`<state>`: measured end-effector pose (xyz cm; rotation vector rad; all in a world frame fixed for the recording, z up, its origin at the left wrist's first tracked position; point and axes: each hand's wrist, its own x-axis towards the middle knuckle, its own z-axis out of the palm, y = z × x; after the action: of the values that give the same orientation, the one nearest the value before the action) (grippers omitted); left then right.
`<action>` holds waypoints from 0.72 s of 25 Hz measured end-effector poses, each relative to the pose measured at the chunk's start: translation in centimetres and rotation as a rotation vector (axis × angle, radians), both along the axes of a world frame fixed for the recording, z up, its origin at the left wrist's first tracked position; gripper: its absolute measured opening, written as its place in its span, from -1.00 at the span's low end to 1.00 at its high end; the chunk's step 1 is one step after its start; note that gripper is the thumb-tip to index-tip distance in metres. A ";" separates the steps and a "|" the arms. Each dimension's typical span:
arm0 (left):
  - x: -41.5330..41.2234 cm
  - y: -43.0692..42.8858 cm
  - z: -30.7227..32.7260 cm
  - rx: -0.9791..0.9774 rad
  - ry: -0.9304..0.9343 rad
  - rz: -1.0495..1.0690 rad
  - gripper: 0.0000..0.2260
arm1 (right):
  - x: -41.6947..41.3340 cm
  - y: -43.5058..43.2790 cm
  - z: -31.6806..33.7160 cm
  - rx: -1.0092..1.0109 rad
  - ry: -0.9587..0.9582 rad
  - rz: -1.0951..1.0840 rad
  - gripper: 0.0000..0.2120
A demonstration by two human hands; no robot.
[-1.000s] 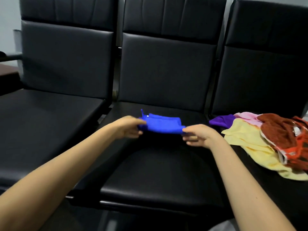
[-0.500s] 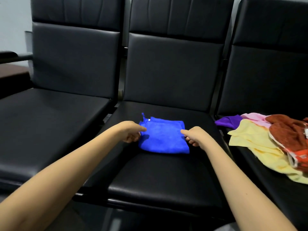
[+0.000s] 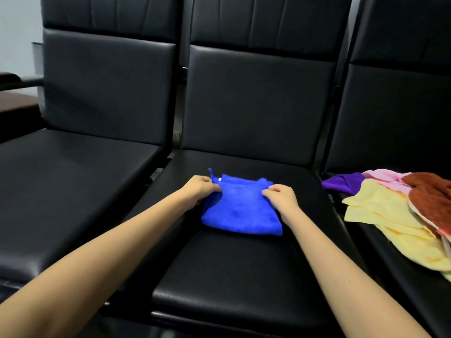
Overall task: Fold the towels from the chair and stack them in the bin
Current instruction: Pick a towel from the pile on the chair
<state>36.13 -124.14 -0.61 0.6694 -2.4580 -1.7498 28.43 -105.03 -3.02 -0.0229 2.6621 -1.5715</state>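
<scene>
A folded blue towel [image 3: 240, 209] lies flat on the seat of the middle black chair [image 3: 244, 276]. My left hand [image 3: 201, 187] pinches its far left corner, by a small white tag. My right hand [image 3: 280, 197] grips the far right part of the towel with curled fingers. A loose pile of towels sits on the right chair: a yellow one [image 3: 385, 215], a purple one [image 3: 344, 182], a pink one [image 3: 385, 176] and a rust-red one [image 3: 432, 198]. No bin is in view.
The left chair [image 3: 73, 181] has a bare seat. A dark armrest and a brown surface [image 3: 14, 106] show at the far left edge. High seat backs close off the far side.
The blue towel went from being held up between my hands to lying folded on the seat. Both hands have moved inward onto its far edge.
</scene>
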 end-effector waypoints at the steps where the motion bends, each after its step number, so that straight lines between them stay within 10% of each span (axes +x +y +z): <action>1: -0.3 0.1 -0.1 -0.023 0.079 -0.015 -0.83 | -0.1 0.0 0.2 -0.054 0.033 0.003 -0.82; 5: -1.0 0.5 -0.9 -0.161 0.185 -0.026 -0.80 | -0.5 0.2 0.5 -0.210 0.169 -0.060 -0.95; 10: -1.4 2.1 -1.7 -0.487 -0.043 0.045 -0.63 | -0.3 0.6 0.2 0.115 -0.031 -0.074 -0.54; 13: -1.0 3.1 -1.7 -0.604 -0.132 0.058 -0.56 | -0.1 0.2 1.0 0.084 -0.158 -0.089 -0.79; 18: -0.8 2.3 -1.0 -0.415 -0.136 -0.020 -0.79 | 1.2 0.4 1.2 -0.025 -0.248 -0.037 -0.68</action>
<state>35.30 -121.84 -1.65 0.7380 -2.7985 -1.1685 29.67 -104.65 -1.81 0.2075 2.4653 -1.5071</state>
